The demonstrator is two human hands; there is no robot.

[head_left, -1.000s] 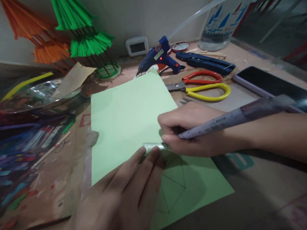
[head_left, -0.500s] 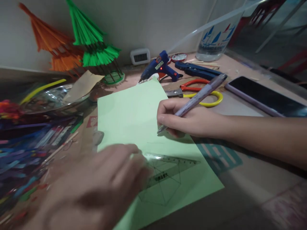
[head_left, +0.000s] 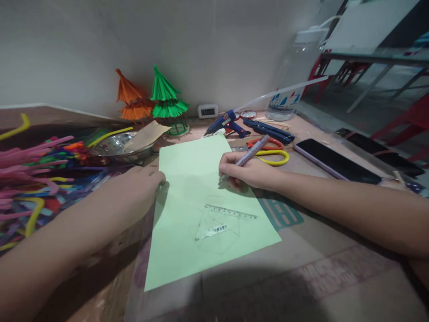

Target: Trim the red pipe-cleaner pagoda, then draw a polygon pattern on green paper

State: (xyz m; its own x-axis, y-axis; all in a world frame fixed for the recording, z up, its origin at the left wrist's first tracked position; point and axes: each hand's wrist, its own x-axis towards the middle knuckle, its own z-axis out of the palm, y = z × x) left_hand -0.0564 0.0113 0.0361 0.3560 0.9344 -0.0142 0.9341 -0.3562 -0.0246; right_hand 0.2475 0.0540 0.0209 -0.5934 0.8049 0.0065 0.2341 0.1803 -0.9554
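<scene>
A pale green sheet of paper (head_left: 191,179) lies on the cardboard-covered table. On its lower part rests a clear triangular ruler (head_left: 214,226) over a faint pencil-like drawing of a many-sided shape. My right hand (head_left: 244,172) is closed round a light purple pen (head_left: 253,151), its tip at the paper, right of centre. My left hand (head_left: 147,181) is at the paper's left edge, fingers bent down; what its fingertips touch or hold is hidden.
Behind the paper are a blue glue gun (head_left: 226,123), scissors (head_left: 276,156), dark blue pliers (head_left: 268,129) and a metal bowl (head_left: 117,147). A phone (head_left: 335,161) lies right. Colourful craft stems (head_left: 33,192) crowd the left; green (head_left: 167,98) and orange (head_left: 132,96) models stand behind.
My left hand has moved off the ruler to the paper's left edge. The view has pulled back and shows more of the table. My right hand still holds the pen.
</scene>
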